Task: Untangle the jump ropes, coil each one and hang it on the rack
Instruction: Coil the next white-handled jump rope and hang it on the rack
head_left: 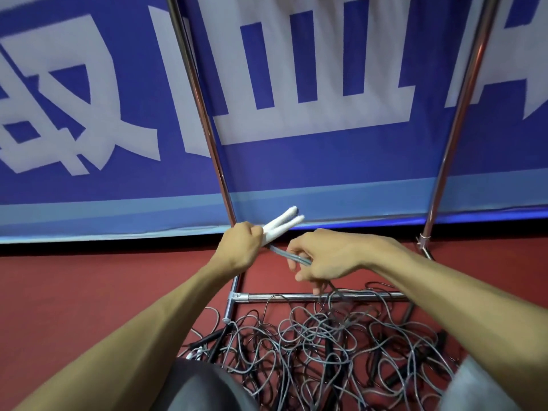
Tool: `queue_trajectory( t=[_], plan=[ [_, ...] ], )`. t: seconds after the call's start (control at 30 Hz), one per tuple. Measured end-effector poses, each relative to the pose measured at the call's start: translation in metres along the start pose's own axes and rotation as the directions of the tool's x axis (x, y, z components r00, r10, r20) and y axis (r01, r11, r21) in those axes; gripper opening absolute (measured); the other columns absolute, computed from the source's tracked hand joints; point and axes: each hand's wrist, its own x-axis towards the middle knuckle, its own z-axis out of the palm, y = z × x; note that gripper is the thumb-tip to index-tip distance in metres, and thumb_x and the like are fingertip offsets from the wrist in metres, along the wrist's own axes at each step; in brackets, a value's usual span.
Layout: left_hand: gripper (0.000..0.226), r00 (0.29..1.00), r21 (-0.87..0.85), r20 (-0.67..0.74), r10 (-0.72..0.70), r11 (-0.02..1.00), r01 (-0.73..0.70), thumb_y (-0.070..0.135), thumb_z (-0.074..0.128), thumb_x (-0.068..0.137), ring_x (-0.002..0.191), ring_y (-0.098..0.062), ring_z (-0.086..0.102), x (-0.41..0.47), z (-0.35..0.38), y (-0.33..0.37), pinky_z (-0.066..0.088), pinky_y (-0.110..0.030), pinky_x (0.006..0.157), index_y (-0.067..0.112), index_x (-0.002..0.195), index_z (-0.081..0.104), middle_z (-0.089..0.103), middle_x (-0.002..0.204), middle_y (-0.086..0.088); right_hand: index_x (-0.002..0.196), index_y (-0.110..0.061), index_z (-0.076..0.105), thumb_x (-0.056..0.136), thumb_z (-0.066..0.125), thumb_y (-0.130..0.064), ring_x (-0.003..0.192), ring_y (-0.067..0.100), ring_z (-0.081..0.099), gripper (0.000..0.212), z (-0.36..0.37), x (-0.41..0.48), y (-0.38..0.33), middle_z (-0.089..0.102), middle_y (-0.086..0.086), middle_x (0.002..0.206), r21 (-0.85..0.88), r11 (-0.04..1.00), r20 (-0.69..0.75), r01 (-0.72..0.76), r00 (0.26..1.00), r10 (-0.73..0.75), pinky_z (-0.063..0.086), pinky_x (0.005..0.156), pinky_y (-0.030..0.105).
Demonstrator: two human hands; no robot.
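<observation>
Left grip: your left grip [241, 244] is curled tight round the near ends of the two white handles [283, 225]. They stick out of your fist up and to the right, side by side and slightly splayed.
Right grip: your right grip [326, 256] is partly closed. Thumb and fingers pinch the doubled grey cord [289, 254], and the lower fingers are loosely bent below it.
Cord in hand: it runs in a short, nearly straight stretch from the handles to your right grip. Below that grip, strands drop towards the floor, blurred.
Held rope's place: it is in the air between your two grips, in front of the rack's left upright [204, 123] and above the lower crossbar [296, 297].
Tangle: a heap of looped grey ropes [326, 345] lies on the red floor [89, 292], just on your side of the crossbar, with some loops draped over the bar.
Other handles: black handles [207, 339] show at the heap's left edge. You cannot tell which cords they belong to.
Backdrop: a blue banner [326, 167] with large white characters stands behind the rack.
</observation>
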Motion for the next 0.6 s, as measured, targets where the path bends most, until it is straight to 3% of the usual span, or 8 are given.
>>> queue_trajectory(
  t=[0.1,0.2,0.33,0.4,0.5,0.6],
  plan=[
    [0.032,0.998,0.166,0.069,0.014,0.986,-0.026,0.02,0.036,0.096,0.077,-0.033,0.048,-0.005,0.006,-0.001,0.031,-0.033,0.065,0.015,0.065,0.042,0.057,0.084,-0.019,0.096,-0.011,0.062,0.095,0.055,-0.015,0.063,0.012,0.071,0.008,-0.006,-0.002,0.005,0.069,0.001,0.065,-0.101,0.988,-0.117,0.115,0.985,-0.127,0.05,0.07,0.02],
    [0.032,0.986,0.217,0.144,0.078,0.97,-0.109,0.02,0.035,0.097,0.08,-0.034,0.05,-0.011,0.006,0.005,0.033,-0.035,0.067,0.009,0.069,0.048,0.06,0.088,-0.021,0.087,-0.014,0.07,0.093,0.058,-0.016,0.055,0.006,0.061,0.014,-0.017,-0.001,0.017,0.07,0.0,0.071,-0.12,0.984,-0.337,0.132,0.927,-0.166,0.048,0.064,0.021],
    [0.056,0.949,0.251,0.168,0.267,0.92,-0.303,0.048,0.034,0.099,0.063,-0.025,0.049,-0.019,0.0,0.018,0.031,-0.035,0.06,0.004,0.07,0.053,0.051,0.06,-0.008,0.084,-0.019,0.074,0.091,0.061,-0.019,0.069,0.009,0.059,0.015,-0.028,-0.002,0.032,0.072,-0.004,0.075,-0.094,0.991,-0.538,0.094,0.833,-0.13,0.042,0.065,0.023],
    [0.061,0.924,0.234,0.159,0.349,0.895,-0.379,0.056,0.029,0.098,0.056,-0.02,0.043,-0.022,-0.002,0.023,0.029,-0.035,0.058,0.009,0.063,0.047,0.045,0.054,-0.005,0.083,-0.022,0.073,0.091,0.06,-0.022,0.07,0.01,0.056,0.015,-0.028,-0.002,0.036,0.069,-0.005,0.075,-0.071,0.995,-0.552,0.068,0.828,-0.096,0.041,0.065,0.026],
    [0.059,0.877,0.276,0.189,0.441,0.834,-0.478,0.055,0.027,0.098,0.053,-0.019,0.04,-0.027,-0.008,0.024,0.029,-0.035,0.056,0.013,0.06,0.041,0.042,0.052,-0.003,0.083,-0.024,0.068,0.094,0.056,-0.028,0.079,0.015,0.059,0.017,-0.023,-0.004,0.035,0.069,-0.004,0.082,-0.052,0.998,-0.442,0.036,0.895,-0.056,0.045,0.072,0.032],
    [0.051,0.834,0.259,0.223,0.505,0.794,-0.55,0.043,0.028,0.102,0.054,-0.02,0.041,-0.032,-0.008,0.018,0.031,-0.036,0.061,0.018,0.059,0.037,0.042,0.055,-0.002,0.079,-0.026,0.057,0.099,0.05,-0.029,0.067,0.008,0.049,0.021,-0.011,-0.003,0.03,0.056,-0.01,0.073,-0.059,0.998,-0.314,-0.004,0.949,-0.015,0.038,0.063,0.025]
  ],
)
